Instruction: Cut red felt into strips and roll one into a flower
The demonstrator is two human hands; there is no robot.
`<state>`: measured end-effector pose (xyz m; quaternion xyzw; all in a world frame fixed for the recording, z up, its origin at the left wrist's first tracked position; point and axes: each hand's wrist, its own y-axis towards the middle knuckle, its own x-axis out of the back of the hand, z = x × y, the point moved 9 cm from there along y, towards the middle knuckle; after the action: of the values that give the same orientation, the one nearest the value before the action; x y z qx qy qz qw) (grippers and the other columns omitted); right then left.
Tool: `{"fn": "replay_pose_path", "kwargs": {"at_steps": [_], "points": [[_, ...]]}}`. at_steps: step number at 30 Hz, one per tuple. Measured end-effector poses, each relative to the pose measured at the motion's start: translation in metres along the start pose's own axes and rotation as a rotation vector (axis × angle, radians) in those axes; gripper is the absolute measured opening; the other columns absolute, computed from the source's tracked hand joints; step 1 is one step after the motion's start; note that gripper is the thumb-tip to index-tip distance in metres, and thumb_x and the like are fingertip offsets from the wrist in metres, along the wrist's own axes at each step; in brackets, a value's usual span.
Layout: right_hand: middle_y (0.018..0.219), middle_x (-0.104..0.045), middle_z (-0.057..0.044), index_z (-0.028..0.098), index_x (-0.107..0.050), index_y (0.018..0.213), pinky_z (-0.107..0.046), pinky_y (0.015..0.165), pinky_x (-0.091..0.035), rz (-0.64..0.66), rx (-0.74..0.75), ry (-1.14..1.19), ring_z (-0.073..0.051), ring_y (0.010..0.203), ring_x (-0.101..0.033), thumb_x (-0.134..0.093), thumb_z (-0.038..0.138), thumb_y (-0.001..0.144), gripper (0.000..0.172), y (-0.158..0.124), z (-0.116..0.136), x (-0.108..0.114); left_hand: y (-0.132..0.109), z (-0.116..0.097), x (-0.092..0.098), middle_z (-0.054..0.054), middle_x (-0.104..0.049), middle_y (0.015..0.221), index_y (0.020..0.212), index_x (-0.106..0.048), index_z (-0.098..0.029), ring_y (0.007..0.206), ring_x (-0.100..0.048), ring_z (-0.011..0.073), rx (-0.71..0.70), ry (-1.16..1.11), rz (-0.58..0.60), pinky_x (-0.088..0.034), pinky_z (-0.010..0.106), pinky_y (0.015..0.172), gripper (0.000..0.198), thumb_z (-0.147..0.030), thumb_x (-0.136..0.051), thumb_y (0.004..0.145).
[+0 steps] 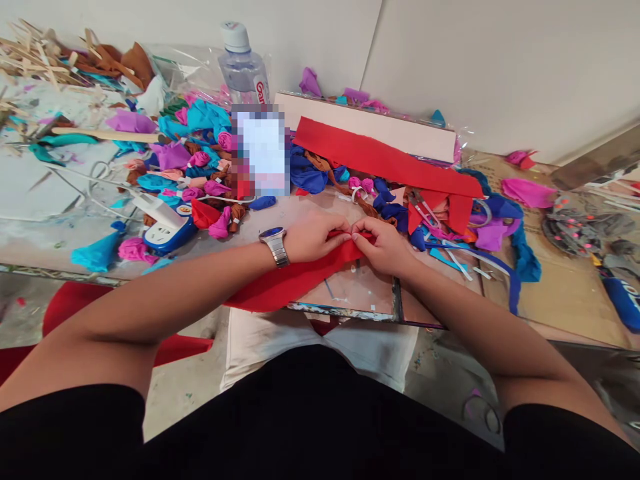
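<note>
A strip of red fabric (280, 283) runs under my left forearm and up to both hands, its lower part hanging at the table's front edge. My left hand (317, 237), with a watch (275, 247) on its wrist, pinches the upper end of the strip. Close against it, my right hand (383, 245) pinches the same end, thumb and fingers pressed together. The fingertips of both hands almost meet and hide the fold between them. Behind the hands, another red strip (380, 157) lies across the scraps and a pale board (365, 123).
Coloured fabric pieces (195, 160) crowd the left and back of the table. A power strip (167, 227) with cables, a plastic bottle (245, 67) and a blurred phone (263, 153) stand among them. To the right are small scissors (424, 208), a blue ribbon (513, 287) and cardboard (565, 280).
</note>
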<state>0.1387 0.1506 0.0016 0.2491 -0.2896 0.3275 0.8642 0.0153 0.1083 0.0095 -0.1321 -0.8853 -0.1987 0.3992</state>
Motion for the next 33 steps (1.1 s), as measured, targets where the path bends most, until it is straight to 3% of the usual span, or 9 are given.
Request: {"fn": "replay_pose_path", "kwargs": {"at_steps": [8,19,33], "points": [[0.093,-0.075,-0.006,0.021,-0.069,0.093,-0.037,0.081,-0.050,-0.028,-0.046,0.059,-0.022,0.085,-0.066,-0.062,0.038,0.099,0.019,0.000,-0.005,0.001,-0.001,0.003,0.005,0.006,-0.078,0.091,0.099,-0.074,-0.018,0.077,-0.063,0.0185,0.000,-0.007,-0.031,-0.044,0.032,0.075,0.029,-0.037,-0.053,0.105],[0.089,-0.074,-0.005,0.022,-0.068,0.089,-0.037,0.080,-0.050,-0.047,-0.013,0.007,-0.022,0.083,-0.066,-0.062,0.031,0.096,0.013,-0.001,0.002,0.006,0.000,0.000,0.003,0.005,-0.080,0.092,0.100,-0.077,-0.018,0.080,-0.066,0.0187,0.002,-0.019,0.001,-0.044,0.032,0.075,0.032,-0.039,-0.054,0.106],[0.087,-0.075,-0.005,0.024,-0.066,0.085,-0.039,0.080,-0.051,-0.147,0.040,-0.031,-0.024,0.083,-0.067,-0.066,0.031,0.092,0.010,-0.003,0.008,0.014,-0.003,-0.001,0.011,0.005,-0.079,0.086,0.096,-0.078,-0.018,0.074,-0.064,0.0178,0.027,-0.022,-0.088,-0.042,0.033,0.071,0.037,-0.045,-0.055,0.105]]}}
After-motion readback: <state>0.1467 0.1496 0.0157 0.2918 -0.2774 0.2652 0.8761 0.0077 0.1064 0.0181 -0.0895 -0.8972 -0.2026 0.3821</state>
